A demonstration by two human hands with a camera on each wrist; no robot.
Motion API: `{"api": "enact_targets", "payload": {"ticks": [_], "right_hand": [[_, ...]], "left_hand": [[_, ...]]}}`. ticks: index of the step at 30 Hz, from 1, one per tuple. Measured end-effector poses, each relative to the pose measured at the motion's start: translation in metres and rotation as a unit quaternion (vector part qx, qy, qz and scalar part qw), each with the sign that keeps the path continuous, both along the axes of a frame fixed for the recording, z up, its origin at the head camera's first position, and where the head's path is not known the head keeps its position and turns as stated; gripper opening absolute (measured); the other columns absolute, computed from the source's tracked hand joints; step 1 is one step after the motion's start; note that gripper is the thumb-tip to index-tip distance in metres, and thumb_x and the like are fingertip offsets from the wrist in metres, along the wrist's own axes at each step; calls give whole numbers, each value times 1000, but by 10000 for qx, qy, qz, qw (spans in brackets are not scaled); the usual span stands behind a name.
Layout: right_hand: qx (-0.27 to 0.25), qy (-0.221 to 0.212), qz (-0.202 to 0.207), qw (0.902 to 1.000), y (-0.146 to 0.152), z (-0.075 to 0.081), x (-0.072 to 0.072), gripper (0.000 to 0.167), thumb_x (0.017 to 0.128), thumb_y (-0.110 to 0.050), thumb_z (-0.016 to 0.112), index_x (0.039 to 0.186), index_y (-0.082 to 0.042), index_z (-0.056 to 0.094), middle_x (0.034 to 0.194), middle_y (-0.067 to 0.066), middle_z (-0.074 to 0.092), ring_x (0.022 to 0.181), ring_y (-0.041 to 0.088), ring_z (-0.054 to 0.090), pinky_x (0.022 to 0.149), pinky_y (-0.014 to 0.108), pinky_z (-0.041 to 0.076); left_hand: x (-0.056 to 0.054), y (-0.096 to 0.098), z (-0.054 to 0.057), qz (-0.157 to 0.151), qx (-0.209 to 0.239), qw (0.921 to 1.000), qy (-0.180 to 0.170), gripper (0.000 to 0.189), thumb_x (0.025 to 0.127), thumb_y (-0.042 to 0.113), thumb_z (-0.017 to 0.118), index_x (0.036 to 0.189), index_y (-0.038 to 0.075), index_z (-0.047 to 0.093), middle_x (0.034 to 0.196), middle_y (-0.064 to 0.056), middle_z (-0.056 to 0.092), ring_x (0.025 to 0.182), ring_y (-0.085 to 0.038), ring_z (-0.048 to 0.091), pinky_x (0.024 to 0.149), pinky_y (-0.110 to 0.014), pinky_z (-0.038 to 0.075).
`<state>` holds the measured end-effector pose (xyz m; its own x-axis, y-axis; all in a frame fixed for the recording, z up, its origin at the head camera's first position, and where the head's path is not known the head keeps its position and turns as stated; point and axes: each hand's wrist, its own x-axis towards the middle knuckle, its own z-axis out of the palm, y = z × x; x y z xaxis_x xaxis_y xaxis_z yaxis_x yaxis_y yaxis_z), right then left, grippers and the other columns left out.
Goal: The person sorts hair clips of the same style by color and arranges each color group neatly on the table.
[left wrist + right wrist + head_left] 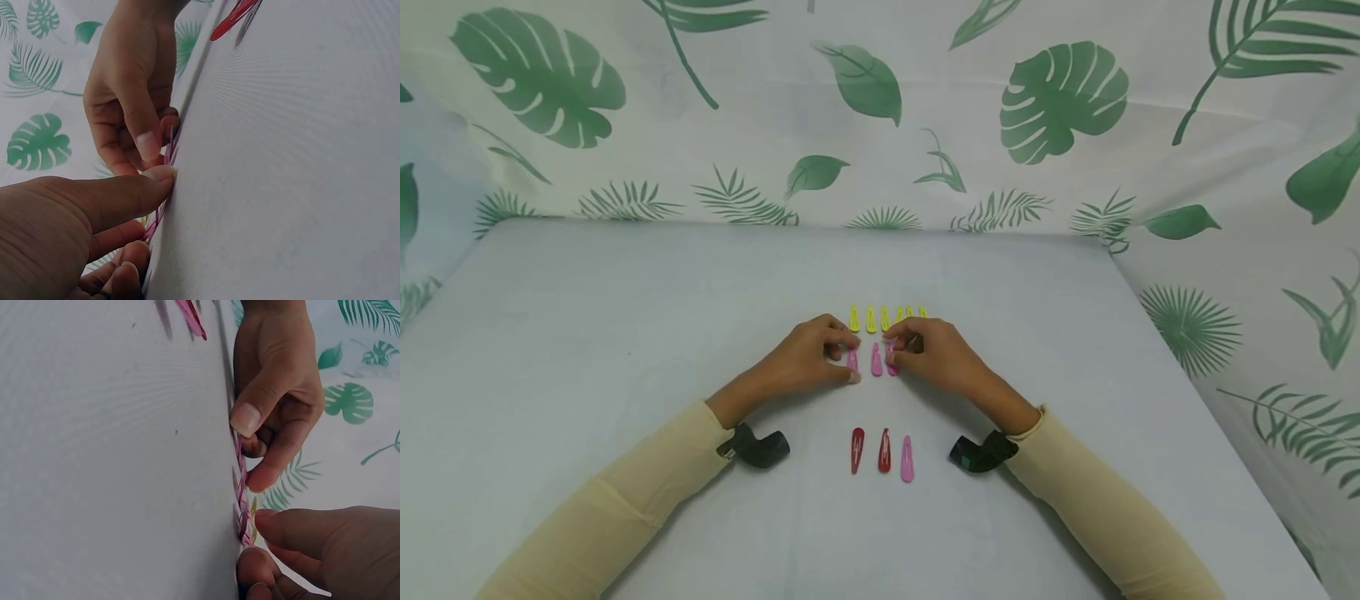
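Observation:
In the head view my left hand (808,354) holds a pink snap hair clip (852,360) lengthwise between thumb and finger, low over the white table. Opposite it, my right hand (936,354) pinches another pink hair clip (892,370), partly covered by the fingertips. Between the two hands lies a third pink clip (876,360). Just beyond them runs a row of several yellow hair clips (871,320), the right ones partly behind my right fingers. The left wrist view catches the left thumb (134,194) beside the pink clips, seen edge-on.
Nearer to me lie two red hair clips, one on the left (857,451) and one in the middle (884,451), with a pink clip (907,459) on their right. A white cloth covers the table (662,300). Behind hangs a leaf-print curtain (917,92).

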<state>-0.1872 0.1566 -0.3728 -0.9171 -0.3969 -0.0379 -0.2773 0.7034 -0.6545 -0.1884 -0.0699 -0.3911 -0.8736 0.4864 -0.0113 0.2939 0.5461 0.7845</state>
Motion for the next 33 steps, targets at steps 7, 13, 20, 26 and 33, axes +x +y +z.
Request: {"api": "enact_targets", "payload": {"ticks": [7, 13, 20, 26, 33], "right_hand": [[-115, -116, -14, 9999, 4, 3, 3, 21, 89, -9, 71, 110, -4, 70, 89, 3, 64, 75, 17, 58, 66, 29, 48], [-231, -72, -37, 9997, 10, 7, 9, 20, 88, -5, 68, 108, -3, 71, 89, 4, 65, 75, 18, 58, 66, 30, 49], [-347, -102, -56, 9993, 14, 4, 27, 21, 87, -6, 70, 108, -4, 70, 86, 1, 65, 74, 16, 60, 67, 28, 51], [-441, -244, 28, 9987, 19, 5, 45, 22, 87, -6, 71, 109, -5, 70, 85, -2, 66, 73, 15, 59, 64, 27, 51], [-503, -337, 57, 9982, 24, 6, 63, 22, 86, -6, 73, 108, -5, 71, 84, -4, 65, 75, 14, 58, 64, 26, 50]], "left_hand": [[-1, 1, 0, 29, -46, 10000, -7, 44, 78, 18, 84, 118, 6, 70, 112, -5, 56, 90, -16, 54, 78, -29, 45], [-1, 1, 1, 41, -122, 9999, -12, 45, 78, 19, 84, 119, 6, 69, 114, -5, 56, 90, -17, 53, 78, -30, 45], [-1, 1, 1, -6, -129, 9999, 49, 46, 78, 18, 84, 120, 5, 69, 114, -5, 56, 90, -16, 53, 78, -30, 45], [-2, 1, -1, 12, -122, 9999, 40, 46, 78, 18, 84, 120, 5, 69, 113, -4, 56, 90, -16, 53, 78, -30, 46], [-1, 1, -1, 67, -87, 9999, 20, 47, 77, 18, 84, 119, 5, 69, 112, -4, 56, 90, -17, 53, 78, -30, 45]]}}
